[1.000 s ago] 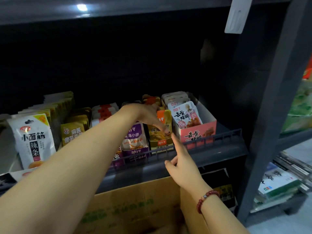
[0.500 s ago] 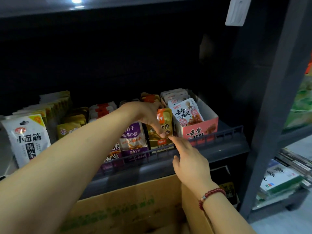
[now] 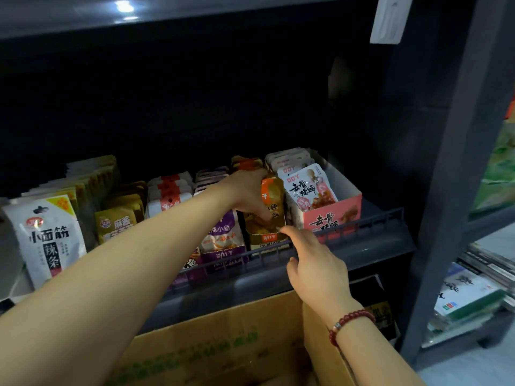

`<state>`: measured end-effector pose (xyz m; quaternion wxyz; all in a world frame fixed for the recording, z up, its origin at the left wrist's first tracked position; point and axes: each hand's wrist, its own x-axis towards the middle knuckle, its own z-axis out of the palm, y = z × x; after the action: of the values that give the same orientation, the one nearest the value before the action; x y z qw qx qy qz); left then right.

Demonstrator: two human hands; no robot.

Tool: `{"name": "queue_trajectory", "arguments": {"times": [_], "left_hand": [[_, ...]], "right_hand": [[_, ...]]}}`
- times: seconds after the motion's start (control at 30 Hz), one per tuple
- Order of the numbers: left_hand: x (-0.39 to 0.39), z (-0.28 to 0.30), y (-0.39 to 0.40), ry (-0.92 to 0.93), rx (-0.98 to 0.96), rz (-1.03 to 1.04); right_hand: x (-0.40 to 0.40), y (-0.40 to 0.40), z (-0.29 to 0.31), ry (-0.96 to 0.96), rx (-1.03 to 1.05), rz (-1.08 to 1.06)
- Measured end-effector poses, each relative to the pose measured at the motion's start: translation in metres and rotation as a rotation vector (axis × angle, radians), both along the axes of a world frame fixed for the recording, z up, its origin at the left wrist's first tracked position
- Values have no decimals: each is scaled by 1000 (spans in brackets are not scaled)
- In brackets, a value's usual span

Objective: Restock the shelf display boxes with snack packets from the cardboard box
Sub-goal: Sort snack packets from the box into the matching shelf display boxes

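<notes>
My left hand reaches over the shelf rail and grips the top of a gold and orange snack packet, the front one in the gold display box. My right hand, with a red bead bracelet at the wrist, has its index finger stretched out to the front top edge of that gold box; its other fingers are curled. The open cardboard box stands below the shelf at the bottom of the view; its contents are hidden.
A dark wire rail runs along the shelf front. Beside the gold box stand a purple display box, a pink display box and white packets. A grey upright post stands right, with stacked goods beyond.
My left hand has closed further over the gold packet's top. My right hand has gone from open beside the rail to pointing, its index fingertip at the gold box's front edge.
</notes>
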<state>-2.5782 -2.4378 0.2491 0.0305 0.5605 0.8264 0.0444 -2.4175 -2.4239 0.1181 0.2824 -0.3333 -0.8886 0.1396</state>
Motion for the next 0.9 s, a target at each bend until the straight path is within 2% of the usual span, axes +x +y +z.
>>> {"name": "queue_trajectory", "arguments": {"times": [0.17, 0.3, 0.53, 0.9], "left_hand": [[-6, 6, 3, 91, -135, 110], [-11, 8, 7, -40, -213, 103], [-13, 7, 3, -57, -109, -30], [-7, 9, -6, 138, -91, -185]], "right_hand": [[-1, 0, -1, 8, -3, 12], [-1, -1, -2, 2, -7, 13], [-3, -4, -4, 23, -36, 75], [-3, -2, -8, 76, -53, 118]]}}
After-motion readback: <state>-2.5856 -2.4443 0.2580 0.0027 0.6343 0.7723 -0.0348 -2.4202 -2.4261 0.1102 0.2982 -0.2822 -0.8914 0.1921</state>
